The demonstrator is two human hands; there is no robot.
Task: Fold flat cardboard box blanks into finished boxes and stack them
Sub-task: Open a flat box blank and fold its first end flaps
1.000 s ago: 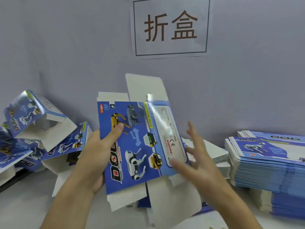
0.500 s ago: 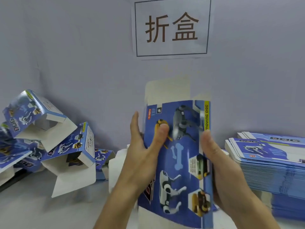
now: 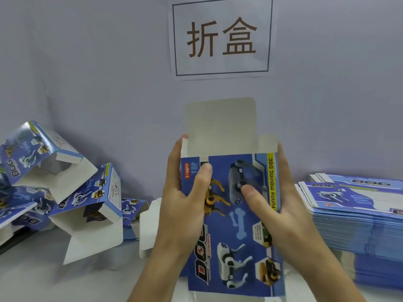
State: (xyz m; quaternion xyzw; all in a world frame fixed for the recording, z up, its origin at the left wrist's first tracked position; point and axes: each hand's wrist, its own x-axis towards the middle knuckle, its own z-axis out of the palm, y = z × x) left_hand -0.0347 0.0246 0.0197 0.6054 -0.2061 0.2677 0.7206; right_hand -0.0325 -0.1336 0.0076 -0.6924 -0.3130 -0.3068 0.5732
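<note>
Wall [image 3: 87, 62] ahead of both hands, grey, with a paper sign [image 3: 221, 37] pinned well above them. Table [image 3: 32, 280] below and around the forearms.

Stack of flat box blanks [image 3: 357, 225] off to the right of the right hand, near but apart from it, printed faces up. Heap of folded boxes [image 3: 72, 192] off to the left of the left hand, tumbled rather than squared, several with open ends and loose flaps showing. Small white pile [image 3: 148, 227] just behind the left wrist; cannot tell what it is.

Blue dog-print box [image 3: 237, 225] held between the two hands, in front of the chest, apparently squared up into a tube. Long axis running away from the body, near end low, far end raised toward the wall. Printed panel facing the camera.

Left hand [image 3: 185, 205] gripping the left edge, thumb across the printed face, fingers wrapped behind. Right hand [image 3: 279, 205] gripping the right edge likewise, thumb pressed onto the face. Both at about the same level, on the far half of the box, so neither clearly nearer the open far end.

Top tuck flap [image 3: 220, 125] standing straight up just beyond the fingertips, unfolded. Small side flap [image 3: 268, 143] upright just above the right fingers. Likely next: side flaps in, tuck flap down toward the body; near end hidden, state unknown.
</note>
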